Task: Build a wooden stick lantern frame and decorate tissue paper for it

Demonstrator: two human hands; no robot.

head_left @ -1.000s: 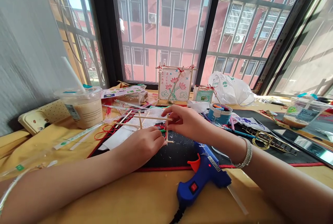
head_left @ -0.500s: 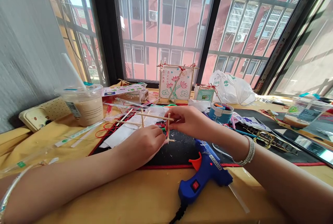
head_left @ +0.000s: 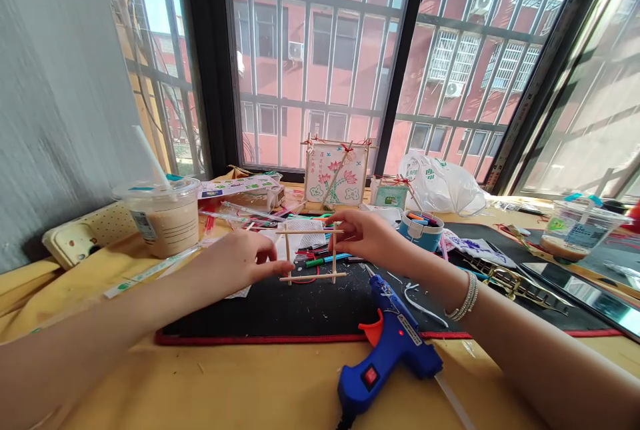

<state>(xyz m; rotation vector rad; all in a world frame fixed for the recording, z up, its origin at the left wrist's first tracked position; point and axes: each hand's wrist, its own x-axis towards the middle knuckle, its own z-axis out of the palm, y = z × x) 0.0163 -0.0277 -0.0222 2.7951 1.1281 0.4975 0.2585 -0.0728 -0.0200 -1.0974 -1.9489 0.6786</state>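
A small square frame of thin wooden sticks (head_left: 313,277) is held up over the black mat (head_left: 240,323), its sticks crossing at the corners. My right hand (head_left: 364,235) pinches it near the upper right corner. At the frame's left upright is my left hand (head_left: 247,260), thumb and fingers closed about the lower part of that stick. Below and to the right of the frame lies a blue glue gun (head_left: 393,343) with an orange trigger, its nozzle pointing toward the frame. Several pens (head_left: 325,260) lie behind the frame.
Two plastic drink cups, one at left (head_left: 165,220) and one at right (head_left: 575,233), stand on the yellow cloth (head_left: 240,390). Toward the window are a lotus picture in a stick frame (head_left: 335,177), a blue pen cup (head_left: 421,233) and a white plastic bag (head_left: 445,183).
The stick frame has turned and now faces me as an upright square. My left hand has shifted left, from the right-hand sticks to the left upright. My right hand stays at the upper right corner.
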